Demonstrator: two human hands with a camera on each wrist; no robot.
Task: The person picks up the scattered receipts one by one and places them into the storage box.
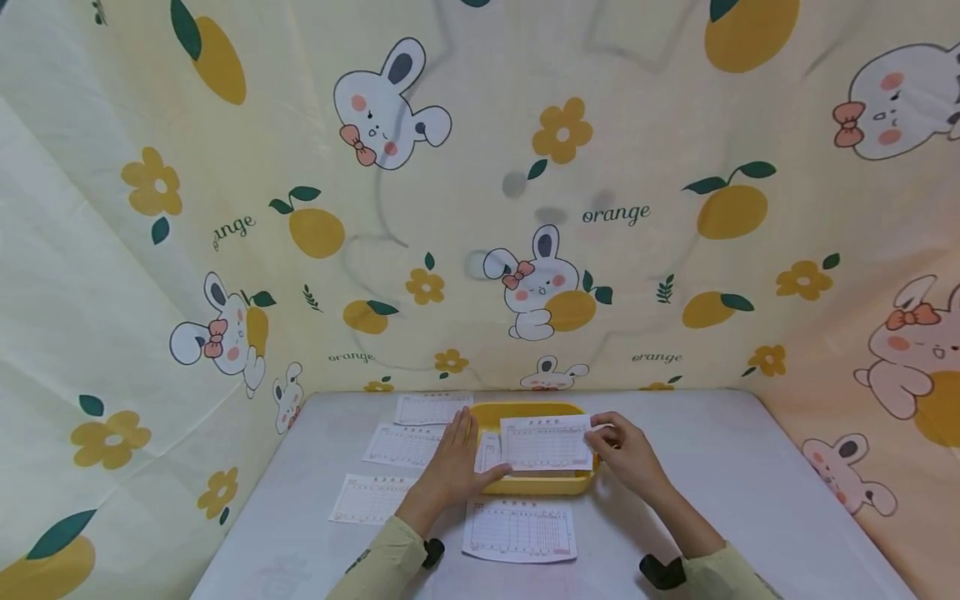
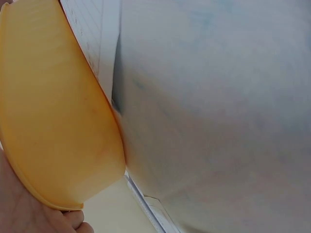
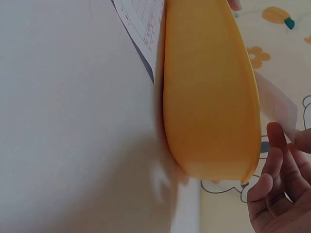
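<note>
A yellow plastic basket [image 1: 536, 486] stands on the table. Over its opening, my right hand [image 1: 632, 458] pinches a white printed form [image 1: 545, 442] by its right edge; this form [image 3: 279, 103] also shows above the rim in the right wrist view. My left hand [image 1: 450, 475] rests at the basket's left rim with its fingers extended, its thumb pointing right near the held form's lower corner. Another paper [image 1: 487, 451] lies inside the basket, partly hidden. The left wrist view shows mostly the basket's outer wall [image 2: 58, 111].
One printed form [image 1: 519, 531] lies in front of the basket. To the left are more forms: one at the back [image 1: 432, 408], one in the middle [image 1: 401, 445] and one nearer [image 1: 367, 498]. A patterned curtain [image 1: 465, 192] hangs behind the white table [image 1: 697, 467].
</note>
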